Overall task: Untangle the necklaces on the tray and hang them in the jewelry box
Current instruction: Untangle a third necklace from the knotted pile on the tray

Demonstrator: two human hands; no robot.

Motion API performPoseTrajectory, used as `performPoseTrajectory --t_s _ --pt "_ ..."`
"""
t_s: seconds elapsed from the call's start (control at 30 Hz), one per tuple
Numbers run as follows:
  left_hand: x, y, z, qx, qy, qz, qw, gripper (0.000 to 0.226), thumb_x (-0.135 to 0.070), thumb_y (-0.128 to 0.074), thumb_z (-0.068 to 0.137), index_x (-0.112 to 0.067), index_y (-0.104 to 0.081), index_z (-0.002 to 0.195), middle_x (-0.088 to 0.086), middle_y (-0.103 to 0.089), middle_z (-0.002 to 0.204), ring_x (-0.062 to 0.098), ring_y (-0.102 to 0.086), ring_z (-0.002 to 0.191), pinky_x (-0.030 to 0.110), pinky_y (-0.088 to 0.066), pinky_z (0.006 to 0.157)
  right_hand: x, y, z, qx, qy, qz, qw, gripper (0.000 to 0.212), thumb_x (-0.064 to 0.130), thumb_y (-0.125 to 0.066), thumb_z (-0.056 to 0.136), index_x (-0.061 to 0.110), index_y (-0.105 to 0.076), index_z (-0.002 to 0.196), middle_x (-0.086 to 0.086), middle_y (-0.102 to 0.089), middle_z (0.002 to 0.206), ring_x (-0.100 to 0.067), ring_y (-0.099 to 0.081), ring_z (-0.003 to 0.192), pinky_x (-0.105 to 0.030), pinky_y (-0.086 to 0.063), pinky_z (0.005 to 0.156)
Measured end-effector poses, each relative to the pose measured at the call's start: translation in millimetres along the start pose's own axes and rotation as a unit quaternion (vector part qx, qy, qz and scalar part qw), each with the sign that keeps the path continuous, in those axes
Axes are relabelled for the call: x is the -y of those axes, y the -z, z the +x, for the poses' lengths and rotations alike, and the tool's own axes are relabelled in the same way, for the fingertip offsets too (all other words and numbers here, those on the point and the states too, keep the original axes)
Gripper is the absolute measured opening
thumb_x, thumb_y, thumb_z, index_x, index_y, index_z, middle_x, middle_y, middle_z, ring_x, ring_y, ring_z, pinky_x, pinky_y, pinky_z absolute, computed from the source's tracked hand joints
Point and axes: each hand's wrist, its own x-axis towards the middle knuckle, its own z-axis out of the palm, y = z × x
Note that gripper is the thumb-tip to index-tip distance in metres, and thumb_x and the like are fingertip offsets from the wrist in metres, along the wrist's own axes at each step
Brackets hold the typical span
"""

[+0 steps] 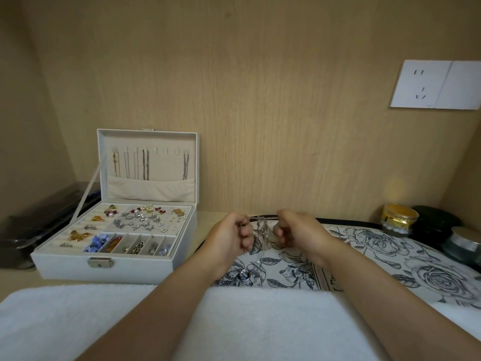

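Above the floral tray (pixel 377 256), both hands hold the tangled necklaces (pixel 264 231) in the air, close to the wooden back wall. The left hand (pixel 231 239) has its fingers curled inward and pinches one end of a chain. The right hand (pixel 296 230) is curled the same way and pinches the other end. The exact grip points are hidden inside the folded fingers.

The tangle is small and blurred, so the number of necklaces in it cannot be told. A short stretch of chain runs level from hand to hand, left to right. Below it a silvery clump hangs with its long axis vertical, pointing down at the tray. A thin strand drops further toward a round, ring-like piece (pixel 244 275) lying on the tray; whether the two are joined cannot be made out.

A white towel (pixel 78 316) and the forearms cover the tray's near edge.

At the left stands the jewelry box (pixel 117 267), its lid (pixel 148 142) upright and open. Several chains (pixel 145 165) hang straight down inside the lid, their lower ends tucked out of sight behind a fabric pocket. Small pieces in the lower compartments are too fine to identify.
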Motion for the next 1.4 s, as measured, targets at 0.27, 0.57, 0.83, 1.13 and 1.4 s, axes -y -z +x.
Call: performPoseTrajectory --t_s 0.27,0.57,0.83,1.13,1.4 --pt "5 -3 2 -0.076 -0.073 0.265 0.959 0.021 -0.016 -0.051 0.094 -0.018 -0.057 0.075 -0.012 -0.04 0.048 0.009 -0.033 0.045 0.025 -0.024 0.047 9 6 0 -0.007 -0.011 0.372 0.928 0.045 0.031 -0.05 0.102 0.018 -0.044 0.06 0.0 -0.044 0.052 -0.017 -0.045 0.055 -0.038 -0.05 0.077" --pt "6 12 5 -0.186 -0.138 0.318 0.919 0.011 -0.022 -0.055 0.097 -0.02 -0.062 0.089 -0.004 -0.062 0.077 0.014 -0.054 0.063 0.023 -0.039 0.051 4 8 0 0.01 0.108 0.0 0.994 0.016 0.013 -0.059 0.098 0.009 -0.073 0.106 0.001 -0.069 0.078 -0.015 -0.063 0.071 -0.023 -0.053 0.074" --pt "9 12 -1 -0.147 -0.212 0.57 0.78 0.011 -0.034 -0.067 0.088 -0.032 -0.062 0.098 -0.015 -0.054 0.097 0.007 -0.056 0.09 0.022 -0.041 0.071 -15 10 9 0.021 0.128 -0.305 0.944 0.053 0.013 -0.067 0.092 0.023 -0.053 0.142 0.011 -0.062 0.125 -0.003 -0.063 0.101 -0.021 -0.049 0.093" --pt "-12 16 -11 -0.048 -0.099 0.757 0.644 0.014 -0.027 -0.055 0.089 -0.026 -0.069 0.087 -0.008 -0.068 0.085 0.011 -0.063 0.082 0.026 -0.049 0.074 -10 15 2 0.021 0.136 -0.491 0.86 0.015 0.026 -0.069 0.088 0.016 -0.076 0.08 0.004 -0.074 0.079 -0.005 -0.064 0.07 -0.018 -0.048 0.063" --pt "-24 16 -17 -0.084 -0.044 0.836 0.54 0.009 -0.016 -0.059 0.083 -0.017 -0.059 0.092 -0.002 -0.055 0.083 0.018 -0.057 0.082 0.028 -0.045 0.07 -8 21 0 -0.047 0.124 -0.65 0.748 0.024 0.037 -0.065 0.079 0.022 -0.07 0.097 0.004 -0.064 0.099 -0.018 -0.059 0.097 -0.031 -0.041 0.082"
